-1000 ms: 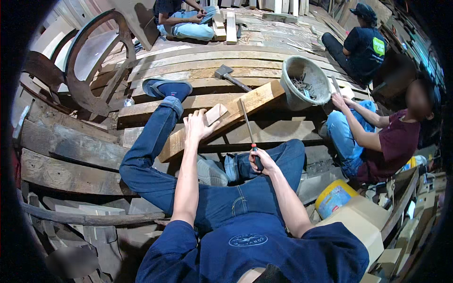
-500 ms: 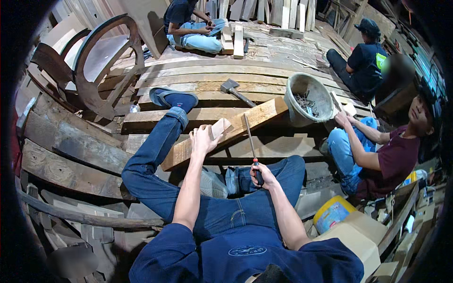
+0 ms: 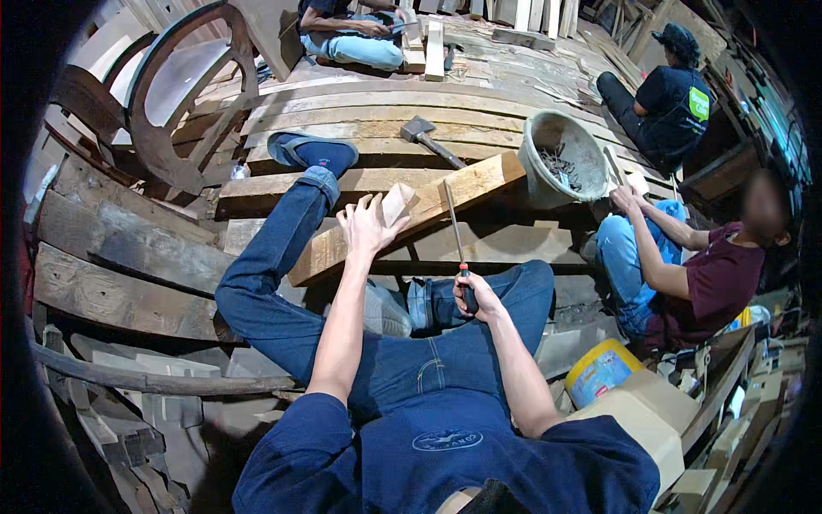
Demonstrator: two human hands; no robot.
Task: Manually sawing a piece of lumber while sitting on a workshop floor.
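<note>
A small pale wood block (image 3: 397,203) rests on a thick wooden beam (image 3: 484,178) that lies slanted across the planks in front of me. My left hand (image 3: 370,227) grips the near left side of this block and keeps it against the beam. In my right hand (image 3: 479,300) is a file (image 3: 454,224), its black and red handle wrapped by my fingers above my right thigh. The long metal blade points up and away, with its tip over the beam, a little right of the block.
A hammer (image 3: 419,128) lies beyond the beam. A grey bucket (image 3: 528,171) of metal bits stands at its right end. A co-worker in maroon (image 3: 728,274) sits close on the right; two others sit farther back. A yellow tub (image 3: 610,355) and wooden frames (image 3: 141,120) flank me.
The block is tilted more upright in my left hand, whose fingers have shifted slightly. My right hand and the file have hardly moved. The whole view has shifted slightly.
</note>
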